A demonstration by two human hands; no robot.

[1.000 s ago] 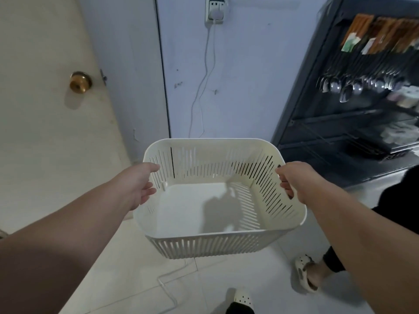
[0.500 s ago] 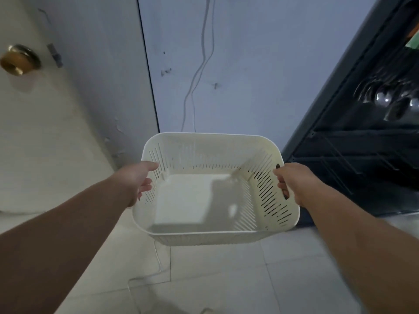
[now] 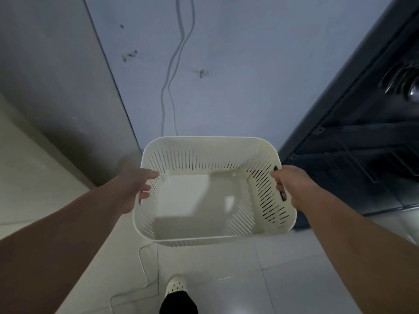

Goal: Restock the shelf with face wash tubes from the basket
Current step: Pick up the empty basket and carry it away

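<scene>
- Your fingers (image 3: pixel 145 193) on the left side are curled around the basket's left wall, with the thumb lying over the rim. The left hand (image 3: pixel 133 189) grips it firmly.
- On the right, your fingers (image 3: pixel 279 185) hook through the cut-out handle slot. The right hand (image 3: pixel 292 189) is wrapped around that edge.
- The basket (image 3: pixel 204 140) hangs between both hands, above the floor and clear of it, with its near edge tipped slightly down.
- No face wash tubes show inside the basket, only a bare bottom with a shadow and a glare patch.
- The shelf (image 3: pixel 353 132) stands to the right and far from you, beside the basket without touching it.
- Risk: the floor cord (image 3: pixel 141 266) loops just beside your shoe (image 3: pixel 176 285). A step forward could snag it and jerk the basket.
- Risk: swinging right could knock the basket's far right corner against the shelf frame, since the gap there looks small.
- Risk: the smooth plastic rim gives the left hand little to hold. If the tilt increases, that side could slip first.
- Materials: the basket is cream moulded plastic with rounded corners, thin vertical slots in the walls and a solid glossy bottom. It probably flexes under load.
- The shelf is dark metal with wire tiers. Shiny utensils (image 3: pixel 412 89) hang at its upper right, too blurred to identify.
- The floor (image 3: pixel 283 279) is pale glossy tile, and the wall (image 3: pixel 249 64) is matt, scuffed paint with two thin cables (image 3: pixel 179 53) trailing down it.
</scene>
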